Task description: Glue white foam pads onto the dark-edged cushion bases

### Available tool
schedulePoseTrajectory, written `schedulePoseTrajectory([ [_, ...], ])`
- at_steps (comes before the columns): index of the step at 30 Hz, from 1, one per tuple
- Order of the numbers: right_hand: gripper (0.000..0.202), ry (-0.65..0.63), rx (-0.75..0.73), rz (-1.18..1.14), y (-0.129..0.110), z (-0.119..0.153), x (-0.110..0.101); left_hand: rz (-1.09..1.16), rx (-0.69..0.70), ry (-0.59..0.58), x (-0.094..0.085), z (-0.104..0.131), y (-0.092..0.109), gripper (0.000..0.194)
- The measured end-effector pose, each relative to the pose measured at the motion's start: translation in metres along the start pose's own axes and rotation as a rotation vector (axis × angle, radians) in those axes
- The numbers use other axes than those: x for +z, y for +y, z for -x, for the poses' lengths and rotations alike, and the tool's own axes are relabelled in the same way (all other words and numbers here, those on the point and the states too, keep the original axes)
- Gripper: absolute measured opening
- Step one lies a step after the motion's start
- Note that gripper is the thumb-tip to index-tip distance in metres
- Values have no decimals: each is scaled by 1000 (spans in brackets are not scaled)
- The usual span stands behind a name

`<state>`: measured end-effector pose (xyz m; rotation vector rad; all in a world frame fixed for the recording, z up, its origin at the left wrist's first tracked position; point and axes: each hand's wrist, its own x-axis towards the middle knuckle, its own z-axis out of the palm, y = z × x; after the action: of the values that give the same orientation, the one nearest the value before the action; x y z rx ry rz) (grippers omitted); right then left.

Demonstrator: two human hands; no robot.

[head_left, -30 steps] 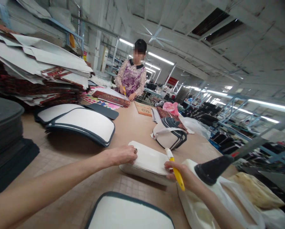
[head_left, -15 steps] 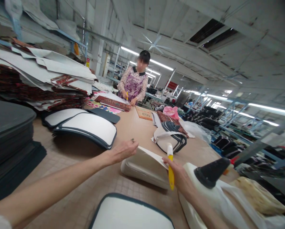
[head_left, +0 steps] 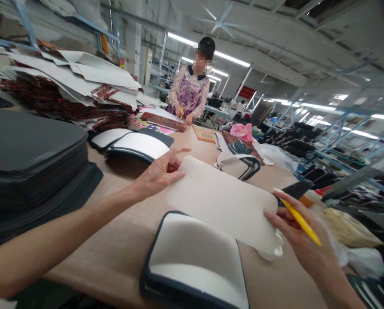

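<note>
A thin white sheet with rounded corners (head_left: 224, 197) is held up between my hands above the table. My left hand (head_left: 159, 175) pinches its left edge, thumb in front. At the opposite edge, my right hand (head_left: 296, 234) grips the sheet between thumb and fingers. A yellow-handled tool (head_left: 303, 223) that looks like a brush also lies across that hand; its head is hidden now. Below the sheet, near the table edge, sits a dark-edged pad with a white, curved top (head_left: 192, 253). Part of a pale object shows under the sheet's right end.
Tall dark pads (head_left: 31, 146) are stacked at left, beyond them fabric and white sheets (head_left: 92, 81). White-topped curved pads (head_left: 143, 143) and a curved bundle (head_left: 240, 161) stand farther back on the brown table (head_left: 121, 231). A co-worker (head_left: 192, 88) stands at the far end.
The white sheet has been lifted off the pale stack and brought toward me, over the near pad. My hands have spread apart with it, and the view has shifted.
</note>
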<state>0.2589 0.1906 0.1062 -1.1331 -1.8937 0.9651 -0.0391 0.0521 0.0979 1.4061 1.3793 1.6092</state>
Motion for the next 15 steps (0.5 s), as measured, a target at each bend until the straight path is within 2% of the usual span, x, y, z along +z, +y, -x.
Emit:
schedulePoseTrajectory([
  [3,69,33,87,126,23,32,1,-3,-190,-35,8,41,-13,34],
  [6,67,37,201,226,34,54,1,11,-335,-42,15,71,-32,30],
  [10,67,-29,351,192,32,70,4,96,-427,-71,21,88,-54,28],
  [15,70,-111,442,117,33,72,5,89,-425,-45,24,95,-68,34],
])
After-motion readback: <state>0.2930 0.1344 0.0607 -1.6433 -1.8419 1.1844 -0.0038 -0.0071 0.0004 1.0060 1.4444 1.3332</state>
